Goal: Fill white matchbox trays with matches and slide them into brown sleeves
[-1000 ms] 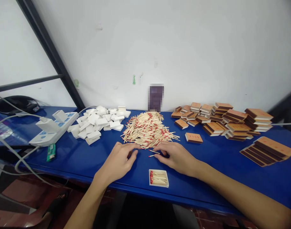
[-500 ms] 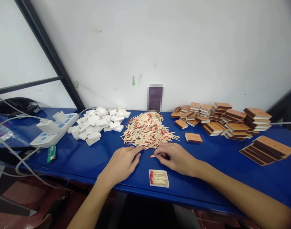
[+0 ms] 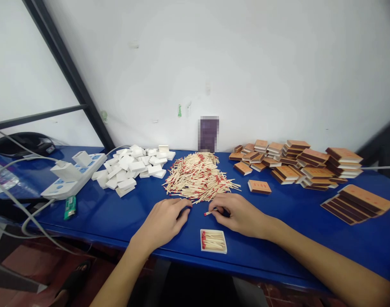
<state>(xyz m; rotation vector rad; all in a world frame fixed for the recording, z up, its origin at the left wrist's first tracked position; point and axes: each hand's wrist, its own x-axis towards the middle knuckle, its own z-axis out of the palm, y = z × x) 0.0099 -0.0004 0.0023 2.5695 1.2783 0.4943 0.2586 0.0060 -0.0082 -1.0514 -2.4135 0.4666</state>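
Observation:
At the front edge of a heap of red-headed matches [image 3: 199,177], my left hand [image 3: 164,219] rests with thumb and forefinger drawn together. A speck of red shows at those fingertips, too small to make out. My right hand [image 3: 235,215], just across from it, pinches a match [image 3: 208,213] with its red head pointing left. Whether more matches lie in that grip is hidden by the fingers. Below and between both hands lies an open white matchbox tray [image 3: 226,243], holding a layer of matches with their heads to the left.
White matchbox trays [image 3: 127,166] are piled left of the heap. Orange-brown matchbox sleeves [image 3: 286,172] stand stacked to the right, one sleeve [image 3: 259,186] lying nearer. A power strip [image 3: 59,187] with cables and a green packet [image 3: 70,207] occupy the blue table's [image 3: 118,221] left side.
My left forefinger has pulled back from the heap and closed toward the thumb. My right hand has shifted slightly down, the match still in its fingers.

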